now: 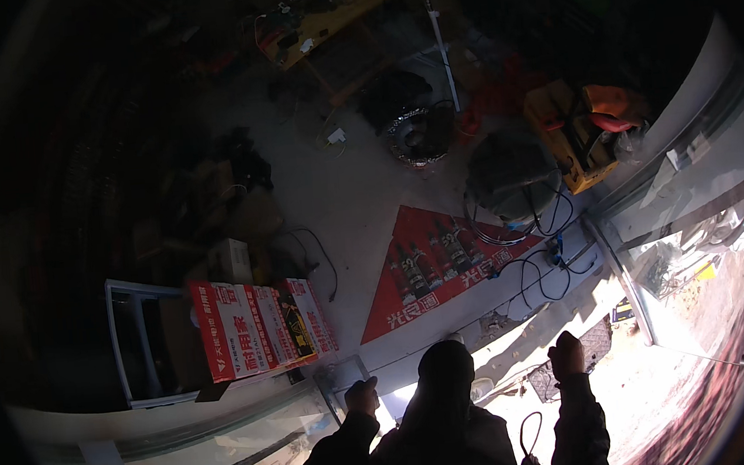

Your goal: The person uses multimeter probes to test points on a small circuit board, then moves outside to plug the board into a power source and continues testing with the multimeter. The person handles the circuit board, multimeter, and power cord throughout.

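Both forearms, in dark sleeves, reach up from the lower edge over a bright doorway. My left hand [361, 396] is closed in a fist near the door post on the left, with nothing visible in it. Farther right, my right hand [567, 356] is also curled into a fist, and no object shows in it. It is over the sunlit ground, beside a dark grid-patterned mat [543, 383]. Between the arms stands the dark outline of my body [448, 419]. Deep shadow hides finger detail on both hands.
A red triangular mat with bottle pictures [435, 262] lies ahead. Red-and-white cartons [249, 330] stand left. Black cables [529, 281] trail near a large dark round container [512, 173]. A yellow crate [566, 143] sits behind, and glass door panels [685, 208] flank the opening.
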Demonstrator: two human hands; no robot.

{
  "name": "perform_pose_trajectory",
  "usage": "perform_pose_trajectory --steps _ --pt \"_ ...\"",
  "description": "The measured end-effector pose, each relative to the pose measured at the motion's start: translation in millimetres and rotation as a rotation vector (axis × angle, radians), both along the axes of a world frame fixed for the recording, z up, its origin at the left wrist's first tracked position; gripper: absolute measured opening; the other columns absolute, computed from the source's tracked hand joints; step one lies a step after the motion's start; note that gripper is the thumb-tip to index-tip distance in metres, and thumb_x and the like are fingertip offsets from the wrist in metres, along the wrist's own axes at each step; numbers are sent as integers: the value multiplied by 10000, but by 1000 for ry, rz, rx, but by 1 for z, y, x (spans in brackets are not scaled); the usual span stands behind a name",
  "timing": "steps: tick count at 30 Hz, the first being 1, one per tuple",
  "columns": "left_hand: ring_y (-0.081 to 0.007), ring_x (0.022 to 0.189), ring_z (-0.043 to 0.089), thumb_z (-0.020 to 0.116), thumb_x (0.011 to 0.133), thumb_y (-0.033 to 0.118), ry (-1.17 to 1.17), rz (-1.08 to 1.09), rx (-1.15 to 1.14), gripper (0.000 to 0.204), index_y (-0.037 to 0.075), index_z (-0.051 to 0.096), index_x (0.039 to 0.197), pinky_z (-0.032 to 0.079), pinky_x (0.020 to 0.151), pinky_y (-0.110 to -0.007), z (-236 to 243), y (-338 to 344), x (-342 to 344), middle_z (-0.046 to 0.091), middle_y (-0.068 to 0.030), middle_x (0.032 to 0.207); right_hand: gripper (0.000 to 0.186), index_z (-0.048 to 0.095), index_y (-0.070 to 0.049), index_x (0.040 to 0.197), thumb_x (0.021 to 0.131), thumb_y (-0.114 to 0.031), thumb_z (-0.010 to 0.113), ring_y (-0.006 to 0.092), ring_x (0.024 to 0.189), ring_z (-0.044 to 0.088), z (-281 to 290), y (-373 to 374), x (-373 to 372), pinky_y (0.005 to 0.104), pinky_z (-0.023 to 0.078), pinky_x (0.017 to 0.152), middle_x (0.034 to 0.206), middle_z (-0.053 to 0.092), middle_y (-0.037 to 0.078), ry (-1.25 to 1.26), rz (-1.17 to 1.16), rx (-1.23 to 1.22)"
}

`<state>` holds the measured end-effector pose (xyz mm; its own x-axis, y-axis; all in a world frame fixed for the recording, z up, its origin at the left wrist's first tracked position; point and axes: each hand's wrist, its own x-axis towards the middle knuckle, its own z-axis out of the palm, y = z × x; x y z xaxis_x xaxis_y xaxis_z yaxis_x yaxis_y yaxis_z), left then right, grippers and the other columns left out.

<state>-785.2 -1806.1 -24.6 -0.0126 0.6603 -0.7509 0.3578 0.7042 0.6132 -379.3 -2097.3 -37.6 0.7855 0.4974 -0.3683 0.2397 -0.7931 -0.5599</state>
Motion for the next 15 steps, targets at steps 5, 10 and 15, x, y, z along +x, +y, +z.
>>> perform_pose_trajectory --steps 5,10,15 --pt "-152 387 422 725 952 190 -139 272 -6 313 89 523 736 335 385 -339 43 89 -17 417 -6 547 404 624 -58 1168 781 -6 728 380 847 717 85 141 29 479 571 751 906 705 163 52 -67 140" --pt "-174 401 478 758 946 204 -285 278 139 375 85 500 701 362 393 -330 158 227 37 485 -40 580 557 632 -112 1347 808 -10 726 343 956 730 188 297 45 412 576 847 1088 726 154 24 -72 233" --pt "-159 654 653 718 977 228 -389 29 429 228 18 630 983 504 554 -296 303 357 93 668 -67 838 255 722 -52 1177 923 -58 698 257 916 758 302 459 55 349 596 820 1089 746 141 -302 649 295"
